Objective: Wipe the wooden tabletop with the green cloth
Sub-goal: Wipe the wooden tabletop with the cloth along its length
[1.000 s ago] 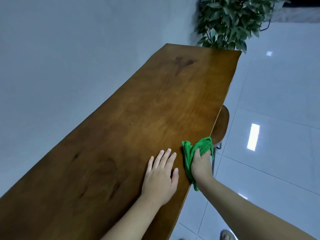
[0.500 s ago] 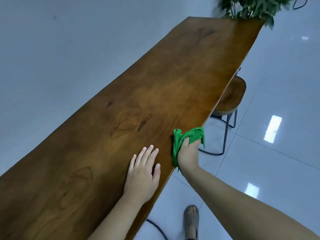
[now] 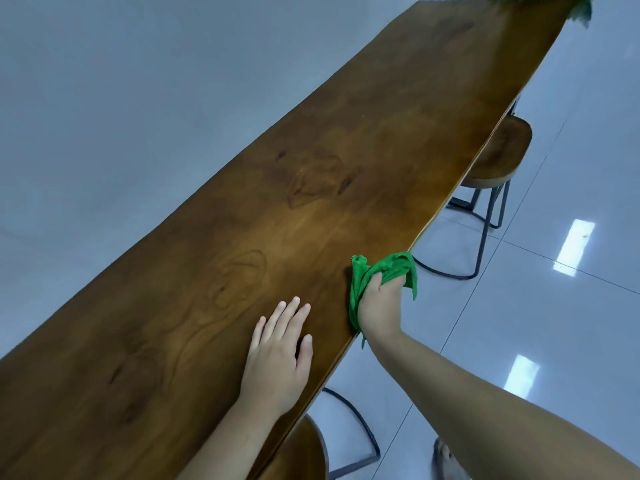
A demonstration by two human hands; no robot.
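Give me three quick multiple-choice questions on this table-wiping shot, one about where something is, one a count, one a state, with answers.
1. Where is the green cloth?
A. at the tabletop's near long edge
B. on the floor
C. on a stool seat

2. How many wooden stools show beside the tabletop?
A. none
B. two
C. four

3. How is the left hand?
A. clenched on the cloth
B. lying flat, fingers out
C. raised off the wood

Answers: 1 A, the right hand grips the cloth at that edge. 2 B, the far stool and the near stool show. 3 B, its palm rests open on the wood.
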